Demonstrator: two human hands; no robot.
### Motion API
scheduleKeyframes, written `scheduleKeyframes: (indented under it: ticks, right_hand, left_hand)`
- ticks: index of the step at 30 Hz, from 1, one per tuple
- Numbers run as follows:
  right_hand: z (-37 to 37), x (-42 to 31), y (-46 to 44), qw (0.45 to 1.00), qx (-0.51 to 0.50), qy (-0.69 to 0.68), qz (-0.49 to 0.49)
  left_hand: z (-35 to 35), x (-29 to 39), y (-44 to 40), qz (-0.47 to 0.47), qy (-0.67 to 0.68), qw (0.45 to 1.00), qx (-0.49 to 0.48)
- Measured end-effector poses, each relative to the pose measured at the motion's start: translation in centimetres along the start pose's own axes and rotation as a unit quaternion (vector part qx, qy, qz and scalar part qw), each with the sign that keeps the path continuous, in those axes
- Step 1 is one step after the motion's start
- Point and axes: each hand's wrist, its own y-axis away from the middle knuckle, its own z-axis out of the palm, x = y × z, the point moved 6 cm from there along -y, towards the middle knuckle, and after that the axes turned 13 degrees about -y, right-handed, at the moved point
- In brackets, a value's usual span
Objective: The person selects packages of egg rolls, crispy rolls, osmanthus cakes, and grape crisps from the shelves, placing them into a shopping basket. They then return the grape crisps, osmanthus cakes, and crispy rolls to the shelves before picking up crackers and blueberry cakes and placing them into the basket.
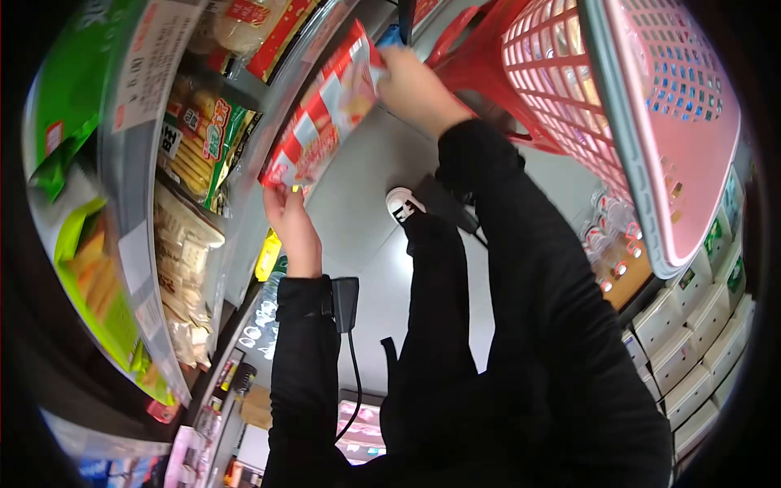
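A red and white snack bag point(321, 122) is stretched between my two hands above the grey floor, beside the shelf edge. My left hand point(291, 228) pinches its lower end. At its upper end, my right hand point(411, 85) has its fingers closed on the bag's edge, slightly blurred. Close by on the shelf lies a clear and green packet point(202, 138) of stick-shaped snacks, with a pale snack bag point(183, 268) below it.
A pink basket point(691, 163) with a red frame point(496, 81) stands at the upper right. Bottles point(610, 236) and white boxes point(691, 350) are at the right. Shelves with a green bag point(69, 89) line the left. My shoe point(403, 203) is on the floor.
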Motion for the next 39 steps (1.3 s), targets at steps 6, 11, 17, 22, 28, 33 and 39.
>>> scheduleKeyframes:
  ticks: [6, 11, 17, 22, 28, 33, 39]
  right_hand:
    - [0.3, -1.7, -7.6, 0.985, 0.103, 0.044, -0.134]
    - [3.1, 0.0, -10.5, 0.854, -0.099, 0.443, -0.253]
    - [-0.6, 2.0, -10.2, 0.967, 0.114, 0.107, -0.201]
    - [0.6, 2.9, -10.9, 0.983, 0.094, 0.157, -0.031]
    - [1.8, 3.6, -6.7, 0.994, 0.032, 0.1, -0.002]
    - [1.3, 1.6, -0.5, 0.999, 0.02, -0.01, -0.033]
    - [-1.1, -3.0, 13.8, 0.989, -0.125, -0.077, 0.009]
  left_hand:
    - [3.0, 2.4, -4.9, 0.019, 0.027, 0.998, -0.047]
    - [3.8, 1.0, -9.3, 0.034, -0.099, 0.993, -0.061]
    - [6.8, 1.4, -10.2, -0.051, -0.012, 0.99, -0.13]
    - [7.4, 2.1, -10.7, -0.086, -0.003, 0.995, -0.058]
    - [8.6, 2.4, -10.9, -0.105, 0.033, 0.985, -0.129]
    - [7.4, 1.1, -9.7, -0.086, 0.011, 0.995, -0.052]
    - [5.8, 1.4, -0.3, -0.082, -0.088, 0.989, -0.091]
